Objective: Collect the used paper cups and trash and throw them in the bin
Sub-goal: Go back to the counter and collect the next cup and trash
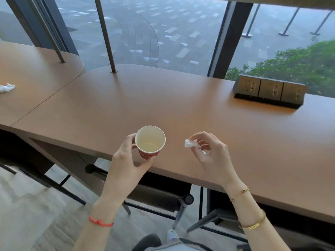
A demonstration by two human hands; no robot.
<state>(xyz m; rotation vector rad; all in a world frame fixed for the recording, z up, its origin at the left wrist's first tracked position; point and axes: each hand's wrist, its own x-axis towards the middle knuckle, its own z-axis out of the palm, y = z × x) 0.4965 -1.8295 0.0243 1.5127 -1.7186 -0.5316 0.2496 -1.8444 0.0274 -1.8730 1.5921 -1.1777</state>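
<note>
My left hand [126,160] grips a red paper cup [150,142] with a white inside, held upright above the near edge of the brown counter [163,98]. The cup looks empty apart from a faint ring at its bottom. To the right, my right hand [210,151] pinches a small crumpled white tissue [190,143] between thumb and fingers, just above the counter. Another crumpled white tissue [6,87] lies on the neighbouring counter section at the far left edge of view. No bin is in view.
A black block of three power sockets [270,92] stands at the back right of the counter. Two thin metal poles [105,35] rise from the counters by the window. Dark chairs [163,196] are tucked under the counter edge.
</note>
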